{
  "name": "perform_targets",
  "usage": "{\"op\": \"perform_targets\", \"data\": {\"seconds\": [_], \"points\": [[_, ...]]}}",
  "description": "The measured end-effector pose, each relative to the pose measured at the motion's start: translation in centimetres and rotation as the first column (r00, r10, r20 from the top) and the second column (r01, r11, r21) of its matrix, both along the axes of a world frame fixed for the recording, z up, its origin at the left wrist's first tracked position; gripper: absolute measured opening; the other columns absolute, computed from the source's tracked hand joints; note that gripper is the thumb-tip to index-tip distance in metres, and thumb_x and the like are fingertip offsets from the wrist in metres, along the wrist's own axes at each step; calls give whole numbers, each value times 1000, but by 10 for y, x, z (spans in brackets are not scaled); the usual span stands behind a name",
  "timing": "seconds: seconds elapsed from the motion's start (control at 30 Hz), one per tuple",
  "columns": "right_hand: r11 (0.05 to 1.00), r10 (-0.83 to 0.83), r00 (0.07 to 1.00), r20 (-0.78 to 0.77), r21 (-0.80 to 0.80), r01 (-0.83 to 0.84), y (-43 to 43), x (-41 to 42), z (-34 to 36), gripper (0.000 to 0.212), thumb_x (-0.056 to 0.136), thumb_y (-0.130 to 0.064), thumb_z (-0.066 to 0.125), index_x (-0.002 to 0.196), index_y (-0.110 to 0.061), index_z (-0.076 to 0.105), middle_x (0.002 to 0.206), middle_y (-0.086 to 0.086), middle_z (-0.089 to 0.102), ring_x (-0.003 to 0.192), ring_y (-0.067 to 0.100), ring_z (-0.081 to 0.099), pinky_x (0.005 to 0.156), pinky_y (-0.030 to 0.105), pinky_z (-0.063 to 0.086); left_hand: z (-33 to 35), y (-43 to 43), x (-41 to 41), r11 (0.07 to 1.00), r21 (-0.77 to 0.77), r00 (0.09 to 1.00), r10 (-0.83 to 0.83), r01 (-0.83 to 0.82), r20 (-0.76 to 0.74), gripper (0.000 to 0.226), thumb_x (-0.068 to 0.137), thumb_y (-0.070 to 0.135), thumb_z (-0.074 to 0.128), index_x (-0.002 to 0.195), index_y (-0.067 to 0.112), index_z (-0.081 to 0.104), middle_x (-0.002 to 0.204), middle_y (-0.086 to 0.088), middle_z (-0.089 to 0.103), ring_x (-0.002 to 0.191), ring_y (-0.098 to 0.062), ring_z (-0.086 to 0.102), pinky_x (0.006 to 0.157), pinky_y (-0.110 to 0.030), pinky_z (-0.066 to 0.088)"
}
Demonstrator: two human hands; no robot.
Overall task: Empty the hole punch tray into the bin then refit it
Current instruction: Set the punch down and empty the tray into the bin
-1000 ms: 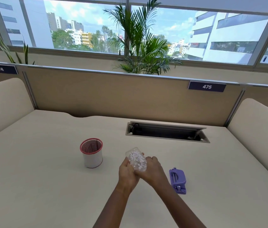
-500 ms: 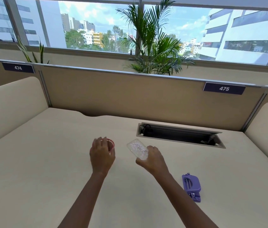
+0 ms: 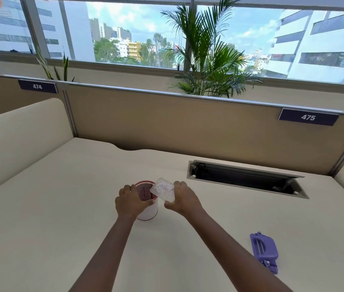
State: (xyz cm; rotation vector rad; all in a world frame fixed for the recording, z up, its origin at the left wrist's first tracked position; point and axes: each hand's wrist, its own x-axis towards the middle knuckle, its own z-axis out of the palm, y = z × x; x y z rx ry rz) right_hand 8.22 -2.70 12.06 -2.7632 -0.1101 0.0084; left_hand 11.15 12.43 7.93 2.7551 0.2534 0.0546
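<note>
Tray [image 3: 163, 189] — clear plastic, shallow, rectangular, white paper dots inside; tilted, held above the bin's right rim. Bin [image 3: 147, 209] — small white cylinder, red rim, dark mesh inside; upright on the desk. Punch [image 3: 264, 251] — purple, lying on the desk well to the right, apart from both.
</note>
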Motion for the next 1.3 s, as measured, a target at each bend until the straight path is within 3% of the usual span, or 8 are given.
{"op": "perform_targets", "data": {"seconds": [0.27,0.43,0.73,1.07,1.3], "points": [[987,101,994,-41,-125,-105,19,18,4,54,81,-21,65,124,3,43,125,20,47,108,38,58,85,40,50,0,3,7,999,-23,999,35,-36,-36,89,67,64,66,130,7,40,138,-10,43,132,-26,35,100,-39,38],[966,167,986,-27,-196,-169,33,27,11,45,82,-4,64,121,4,44,125,22,43,101,42,61,71,37,45,0,3,10,998,-45,998,43,-45,-39,89,65,62,69,129,7,40,137,-9,44,130,-25,36,99,-38,39],[945,218,973,-80,-230,-231,51,39,11,53,82,-6,67,127,4,41,129,23,40,108,44,57,87,44,49,2,4,10,998,-42,998,37,-39,-50,90,66,58,71,131,6,37,138,-9,43,131,-26,35,99,-38,39],[842,377,925,-41,-400,-361,53,42,6,52,85,-5,61,133,-6,39,125,18,53,111,37,56,86,42,50,1,4,12,999,-21,999,35,-36,-40,90,65,60,71,129,6,39,135,-9,46,128,-25,39,96,-36,42],[830,408,913,1,-417,-371,48,40,3,57,86,-5,61,137,-13,36,125,16,58,110,35,55,83,40,51,0,4,12,999,-34,998,36,-37,-54,89,66,58,71,130,7,38,137,-9,44,130,-26,36,98,-38,40]]}}
